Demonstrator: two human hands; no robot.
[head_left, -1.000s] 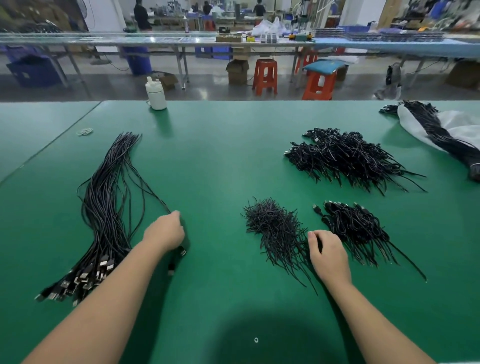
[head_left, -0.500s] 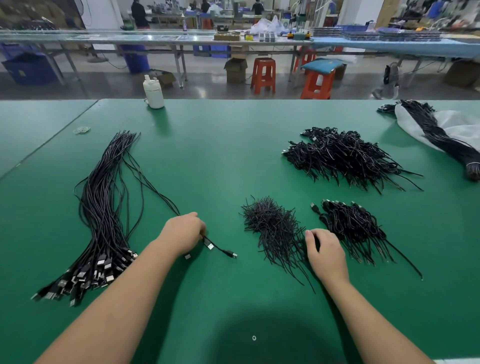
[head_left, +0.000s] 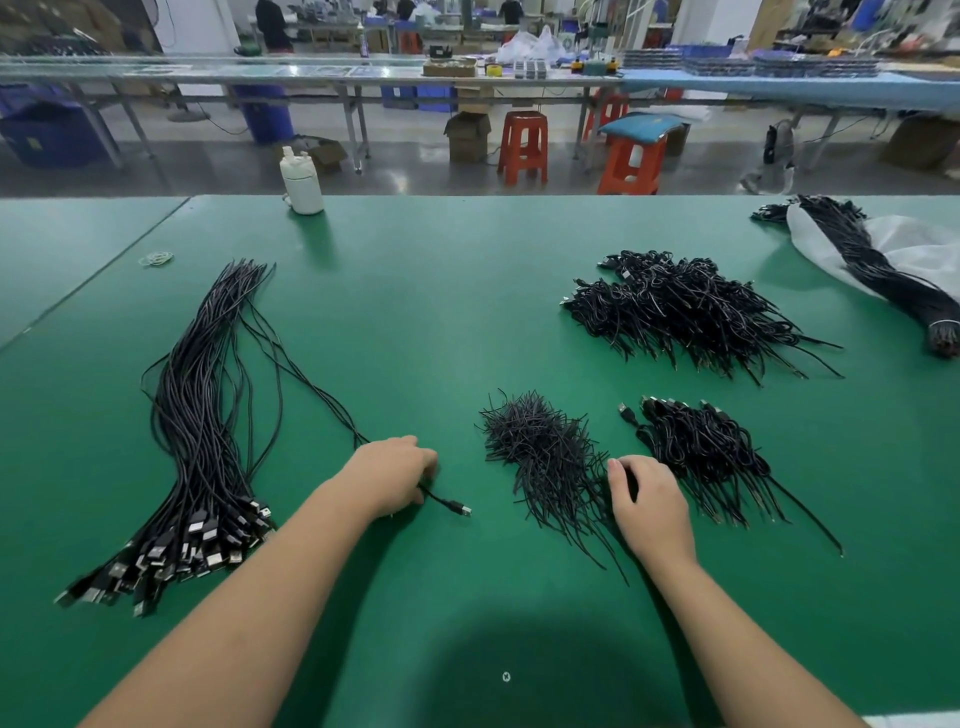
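Left hand (head_left: 400, 475) around a single black cable (head_left: 444, 501), right hand (head_left: 649, 504) at the short-wire pile (head_left: 540, 452), on a green table (head_left: 467, 291)

No lettering seems readable anywhere in view.

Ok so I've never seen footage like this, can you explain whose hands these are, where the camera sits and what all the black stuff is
There is no machine here: a person works with bare hands, and the picture comes from a camera worn on the head, looking forward and down. The left hand is curled round a single black cable whose plug end sticks out; it runs back toward the long cable bundle on the left. The right hand rests at the edge of a pile of thin black wires; whether it pinches one is hidden. Beside it lies a small heap of short cables, a bigger heap behind. All lie on a green table, with a white bottle at the far edge.
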